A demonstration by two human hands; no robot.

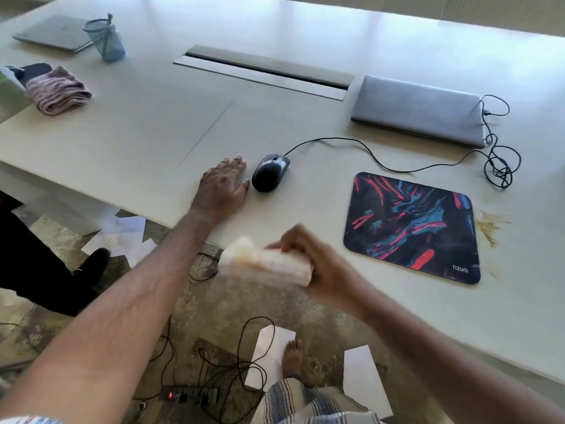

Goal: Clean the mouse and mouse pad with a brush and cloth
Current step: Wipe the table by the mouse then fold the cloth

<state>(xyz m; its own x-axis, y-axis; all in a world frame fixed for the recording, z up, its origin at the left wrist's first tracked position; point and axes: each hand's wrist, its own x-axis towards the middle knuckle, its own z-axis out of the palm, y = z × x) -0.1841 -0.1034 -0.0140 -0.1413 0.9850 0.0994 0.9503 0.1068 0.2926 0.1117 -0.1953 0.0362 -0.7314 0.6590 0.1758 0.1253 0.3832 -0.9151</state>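
Left hand (224, 186) lies flat on the table (137, 130), fingers straight and slightly spread, holding nothing, thumb just beside the mouse (270, 172) but not clearly touching it. Right hand (318, 264) is curled round a pale cloth (269, 261), gripping it above the near table edge; cloth and hand are blurred, so the exact finger placement is hard to read. Dark wired mouse sits on the bare table, well left of the mouse pad (411, 226), its cable (367, 151) running back toward a closed laptop (419, 110). Mouse pad is dark with red and blue streaks, flat on the table to the right; a yellowish stain (490, 228) is just beside its right edge. Far left: folded pinkish towel (59, 90), blue mesh cup (105, 39), second closed laptop (53, 33). Floor below shows loose paper sheets (122, 237), a power strip (189, 396) with cables, and a bare foot (292, 353).
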